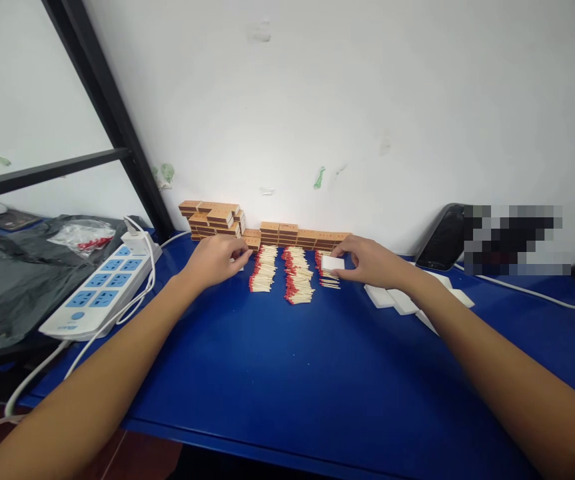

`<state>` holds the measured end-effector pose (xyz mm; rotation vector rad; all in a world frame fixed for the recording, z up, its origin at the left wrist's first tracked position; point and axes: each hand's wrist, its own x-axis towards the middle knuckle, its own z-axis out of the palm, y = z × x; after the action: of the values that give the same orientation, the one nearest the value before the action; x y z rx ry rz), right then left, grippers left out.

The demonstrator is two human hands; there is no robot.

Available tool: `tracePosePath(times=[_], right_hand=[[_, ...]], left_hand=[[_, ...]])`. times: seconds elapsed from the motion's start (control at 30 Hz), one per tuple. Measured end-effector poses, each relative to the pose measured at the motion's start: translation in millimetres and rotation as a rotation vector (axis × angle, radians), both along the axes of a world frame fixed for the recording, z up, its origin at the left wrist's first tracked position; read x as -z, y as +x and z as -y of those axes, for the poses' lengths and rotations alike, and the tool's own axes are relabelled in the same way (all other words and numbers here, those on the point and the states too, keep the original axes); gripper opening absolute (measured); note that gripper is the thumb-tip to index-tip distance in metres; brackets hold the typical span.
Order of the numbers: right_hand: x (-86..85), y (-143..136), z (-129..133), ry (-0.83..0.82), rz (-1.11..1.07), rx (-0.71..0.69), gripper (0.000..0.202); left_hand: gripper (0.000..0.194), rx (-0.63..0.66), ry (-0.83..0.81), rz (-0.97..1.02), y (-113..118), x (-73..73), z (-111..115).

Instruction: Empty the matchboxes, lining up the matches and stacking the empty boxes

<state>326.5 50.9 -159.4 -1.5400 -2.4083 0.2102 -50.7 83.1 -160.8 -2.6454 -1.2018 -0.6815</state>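
Three groups of red-tipped matches lie on the blue table: a left group [264, 269], a middle group [299, 275] and a smaller right group [330, 281]. My right hand [367, 260] pinches a small white tray [333, 263] between thumb and fingers, above the right group. My left hand [217, 259] is left of the left group, its fingertips pressed together; what they hold, if anything, is too small to make out. Behind the hands, stacked matchboxes [212, 220] and a lower row of matchboxes [307, 237] stand along the wall.
Several white pieces [402, 300] lie beneath and beside the right forearm. A black phone [444, 237] leans at the back right, near a white cable. On the left are a white power strip [102, 287] with cables, a black metal frame [112, 100] and a dark plastic bag [22, 280].
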Motion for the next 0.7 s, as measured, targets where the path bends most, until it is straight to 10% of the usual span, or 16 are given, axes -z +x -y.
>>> tracePosePath(times=[0.33, 0.7], right_hand=[[-33.7, 40, 9, -0.077, 0.463, 0.501, 0.038], [-17.7, -25, 25, -0.297, 0.202, -0.023, 0.033]], left_hand=[[0.023, -0.009, -0.011, 0.011, 2, -0.4, 1], [0.025, -0.011, -0.015, -0.005, 0, 0.1, -1]])
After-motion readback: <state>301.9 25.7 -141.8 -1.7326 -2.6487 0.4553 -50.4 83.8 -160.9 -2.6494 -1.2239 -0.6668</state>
